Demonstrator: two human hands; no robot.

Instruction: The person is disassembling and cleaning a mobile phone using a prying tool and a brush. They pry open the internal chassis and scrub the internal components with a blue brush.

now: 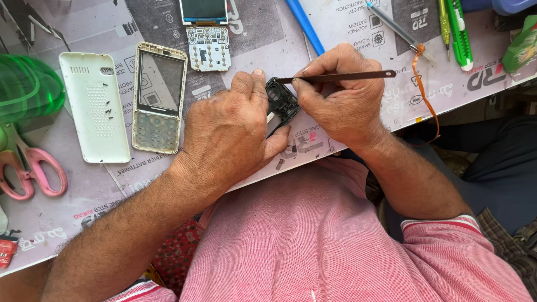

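Left hand [226, 131] closed around a black phone frame [281, 102], thumb pressed to its upper edge, frame held just above the near edge of the table [358, 33]. Right hand [341, 95] pinching a dark flat metal tool [341, 75], tip touching the frame's top corner, handle pointing right.

Well to the left: white back cover [94, 106] with tiny screws [108, 111] lying on it, then a pale front housing [159, 98] just beside it. Above that, a circuit board with small screen [207, 33], top cut off. Pink scissors [31, 168] and a green see-through container [25, 86] at the left edge, both partly out of view. Blue stick [305, 25], grey pen [397, 28], green cutter [460, 33] and an orange string [422, 84] up right.

Most of the frame hidden under both hands; underside not visible. Open mat between housing and left hand; table edge close under the wrists.
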